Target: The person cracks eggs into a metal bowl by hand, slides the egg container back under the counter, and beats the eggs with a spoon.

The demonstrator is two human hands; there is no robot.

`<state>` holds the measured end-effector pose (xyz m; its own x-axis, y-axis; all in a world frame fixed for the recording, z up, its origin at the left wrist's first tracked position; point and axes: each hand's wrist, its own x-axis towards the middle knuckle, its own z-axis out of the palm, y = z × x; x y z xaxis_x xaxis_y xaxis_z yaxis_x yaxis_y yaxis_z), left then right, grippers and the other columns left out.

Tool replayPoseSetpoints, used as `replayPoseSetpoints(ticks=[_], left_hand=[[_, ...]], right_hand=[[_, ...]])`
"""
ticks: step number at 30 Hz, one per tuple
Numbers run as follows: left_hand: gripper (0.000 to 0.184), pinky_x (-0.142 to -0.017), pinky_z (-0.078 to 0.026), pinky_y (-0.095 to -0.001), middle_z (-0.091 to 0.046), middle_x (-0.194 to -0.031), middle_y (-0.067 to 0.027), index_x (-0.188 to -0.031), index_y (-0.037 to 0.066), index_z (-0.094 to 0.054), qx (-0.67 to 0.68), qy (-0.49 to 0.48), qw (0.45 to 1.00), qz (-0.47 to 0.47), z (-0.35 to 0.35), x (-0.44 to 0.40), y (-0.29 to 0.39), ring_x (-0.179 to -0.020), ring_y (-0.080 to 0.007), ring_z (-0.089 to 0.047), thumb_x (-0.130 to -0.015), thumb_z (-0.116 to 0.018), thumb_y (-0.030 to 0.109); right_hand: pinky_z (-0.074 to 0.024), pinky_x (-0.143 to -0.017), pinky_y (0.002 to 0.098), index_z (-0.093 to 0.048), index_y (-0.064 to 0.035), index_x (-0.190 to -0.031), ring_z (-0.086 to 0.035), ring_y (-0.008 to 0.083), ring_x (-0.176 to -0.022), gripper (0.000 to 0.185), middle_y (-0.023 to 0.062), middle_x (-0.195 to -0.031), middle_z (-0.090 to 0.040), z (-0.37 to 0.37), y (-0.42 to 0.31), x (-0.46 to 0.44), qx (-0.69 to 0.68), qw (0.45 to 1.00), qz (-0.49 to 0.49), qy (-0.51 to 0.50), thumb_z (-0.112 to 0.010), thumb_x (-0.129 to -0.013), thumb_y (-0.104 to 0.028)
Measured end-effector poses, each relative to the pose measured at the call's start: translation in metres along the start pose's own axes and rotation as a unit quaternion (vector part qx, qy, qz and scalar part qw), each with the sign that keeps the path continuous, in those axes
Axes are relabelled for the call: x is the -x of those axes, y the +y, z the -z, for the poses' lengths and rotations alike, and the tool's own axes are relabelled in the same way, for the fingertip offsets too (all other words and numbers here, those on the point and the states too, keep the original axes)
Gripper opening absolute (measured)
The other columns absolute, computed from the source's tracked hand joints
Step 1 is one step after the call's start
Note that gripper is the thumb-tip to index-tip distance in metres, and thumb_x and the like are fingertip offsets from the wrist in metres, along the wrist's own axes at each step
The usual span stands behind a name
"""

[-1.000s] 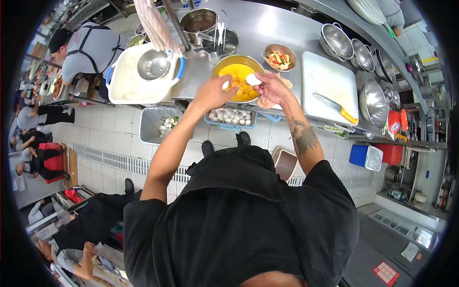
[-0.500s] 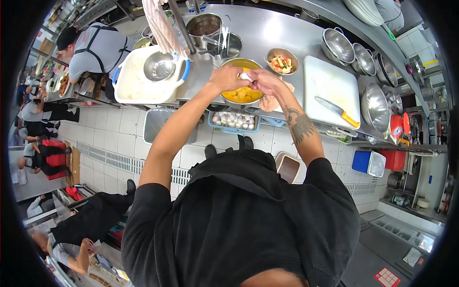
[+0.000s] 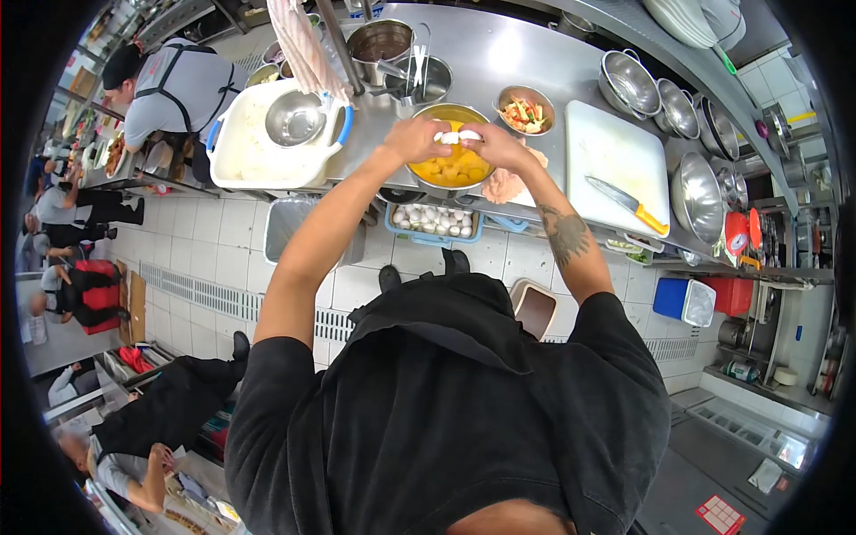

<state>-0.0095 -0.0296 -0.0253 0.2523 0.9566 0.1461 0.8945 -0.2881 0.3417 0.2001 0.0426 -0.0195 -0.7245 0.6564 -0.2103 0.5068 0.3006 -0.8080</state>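
Over a metal bowl (image 3: 416,114) of cracked eggs, my two hands hold a white eggshell that looks parted into two halves. My left hand (image 3: 417,140) pinches the left half (image 3: 448,138), and my right hand (image 3: 496,145) grips the right half (image 3: 470,135). Yellow yolks (image 3: 452,168) fill the bowl below them. Beneath my right wrist lies a crumpled pinkish cloth-like thing (image 3: 504,185), partly covered by the forearm. A blue crate (image 3: 434,239) of several white eggs (image 3: 437,220) sits below the counter edge.
Right of the bowl are a small bowl of cut vegetables (image 3: 524,114) and a white cutting board (image 3: 615,147) with a yellow-handled knife (image 3: 629,206). Metal pots (image 3: 379,42) stand behind. A white tub (image 3: 234,169) is at left, near a co-worker (image 3: 187,85).
The egg, whole-looking between my fingers before, now shows as two white pieces. My hands have drawn slightly apart above the bowl.
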Motion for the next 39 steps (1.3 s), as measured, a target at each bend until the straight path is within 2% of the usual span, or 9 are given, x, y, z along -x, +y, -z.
replayPoseSetpoints(ticks=[2, 5, 11, 14, 18, 21, 29, 31, 39], left_hand=[[0.040, -0.075, -0.054, -0.0474, -0.061, -0.109, -0.0112, -0.109, 0.022, -0.065, -0.018, 0.019, 1.000, 0.000, 0.015, 0.004, 0.009, -0.084, -0.0362, -0.066, -0.076, -0.068, 0.044], [0.041, -0.074, -0.054, -0.0475, -0.058, -0.111, -0.0103, -0.112, 0.025, -0.065, -0.032, 0.043, 0.998, 0.027, 0.048, 0.004, 0.034, -0.083, -0.0364, -0.066, -0.077, -0.068, 0.046], [0.042, -0.075, -0.053, -0.0470, -0.058, -0.108, -0.0129, -0.113, 0.028, -0.064, 0.038, 0.126, 0.986, 0.103, 0.108, 0.051, 0.044, -0.085, -0.0385, -0.066, -0.077, -0.069, 0.049], [0.032, -0.072, -0.053, -0.0389, -0.066, -0.097, -0.0125, -0.109, 0.016, -0.066, 0.212, 0.240, 0.926, 0.200, 0.141, 0.109, 0.003, -0.079, -0.0258, -0.067, -0.081, -0.068, 0.031], [0.029, -0.061, -0.052, -0.0306, -0.069, -0.092, -0.0101, -0.111, 0.006, -0.065, 0.305, 0.281, 0.867, 0.277, 0.185, 0.180, -0.047, -0.069, -0.0140, -0.063, -0.085, -0.059, 0.016], [0.045, -0.048, -0.049, -0.0285, -0.066, -0.088, -0.0123, -0.130, 0.006, -0.052, 0.407, 0.202, 0.813, 0.365, 0.195, 0.212, -0.048, -0.060, -0.0129, -0.061, -0.085, -0.055, 0.012], [0.081, -0.035, -0.045, -0.0307, -0.061, -0.087, -0.0154, -0.152, 0.011, -0.012, 0.720, -0.149, 0.622, 0.271, 0.113, 0.174, -0.030, -0.043, -0.0197, -0.056, -0.082, -0.054, 0.013], [0.077, -0.035, -0.045, -0.0288, -0.061, -0.091, -0.0155, -0.152, 0.015, -0.015, 0.727, -0.214, 0.609, 0.234, 0.089, 0.146, -0.014, -0.042, -0.0184, -0.055, -0.086, -0.054, 0.016], [0.055, -0.038, -0.043, -0.0271, -0.066, -0.078, -0.0126, -0.135, 0.007, -0.042, 0.607, -0.173, 0.730, 0.262, 0.064, 0.060, 0.009, -0.043, -0.0150, -0.055, -0.089, -0.063, 0.028]], right_hand=[[-0.0496, -0.078, 0.0362, -0.054, -0.0041, -0.128, -0.060, 0.0290, -0.095, 0.046, 0.0172, -0.098, -0.060, -0.001, -0.010, 0.012, 0.213, 0.955, 0.162, 0.126, -0.063, -0.090, -0.029], [-0.0472, -0.088, 0.0405, -0.052, -0.0020, -0.130, -0.057, 0.0377, -0.106, 0.056, 0.0226, -0.105, -0.059, 0.001, -0.049, 0.029, 0.123, 0.970, 0.115, 0.174, -0.068, -0.086, -0.033], [-0.0497, -0.066, 0.0291, -0.058, -0.0043, -0.115, -0.059, 0.0153, -0.078, 0.028, 0.0063, -0.094, -0.060, -0.039, -0.102, 0.015, -0.386, 0.909, 0.096, 0.122, -0.060, -0.088, -0.013], [-0.0488, -0.062, 0.0285, -0.055, -0.0054, -0.115, -0.058, 0.0145, -0.072, 0.027, 0.0063, -0.093, -0.061, -0.080, -0.141, 0.004, -0.557, 0.826, 0.082, 0.026, -0.054, -0.088, -0.008], [-0.0530, -0.064, 0.0315, -0.055, -0.0082, -0.120, -0.064, 0.0197, -0.079, 0.031, 0.0096, -0.107, -0.060, -0.181, -0.183, -0.036, -0.531, 0.841, 0.050, -0.084, -0.053, -0.091, -0.018], [-0.0511, -0.085, 0.0374, -0.048, -0.0014, -0.132, -0.057, 0.0322, -0.108, 0.055, 0.0209, -0.118, -0.054, -0.241, -0.184, -0.057, -0.010, 0.972, 0.218, 0.092, -0.063, -0.082, -0.017], [-0.0509, -0.084, 0.0303, -0.048, 0.0002, -0.132, -0.056, 0.0183, -0.104, 0.055, 0.0073, -0.121, -0.051, -0.166, -0.127, 0.007, -0.223, 0.906, 0.360, -0.030, -0.072, -0.082, -0.005], [-0.0532, -0.078, 0.0269, -0.049, -0.0009, -0.132, -0.058, 0.0173, -0.102, 0.055, 0.0068, -0.123, -0.050, -0.133, -0.108, 0.035, -0.335, 0.918, 0.174, -0.124, -0.071, -0.082, -0.002], [-0.0562, -0.067, 0.0272, -0.060, -0.0043, -0.121, -0.065, 0.0205, -0.090, 0.039, 0.0139, -0.108, -0.060, -0.050, -0.038, 0.092, 0.095, 0.893, 0.213, 0.384, -0.070, -0.083, -0.006]])
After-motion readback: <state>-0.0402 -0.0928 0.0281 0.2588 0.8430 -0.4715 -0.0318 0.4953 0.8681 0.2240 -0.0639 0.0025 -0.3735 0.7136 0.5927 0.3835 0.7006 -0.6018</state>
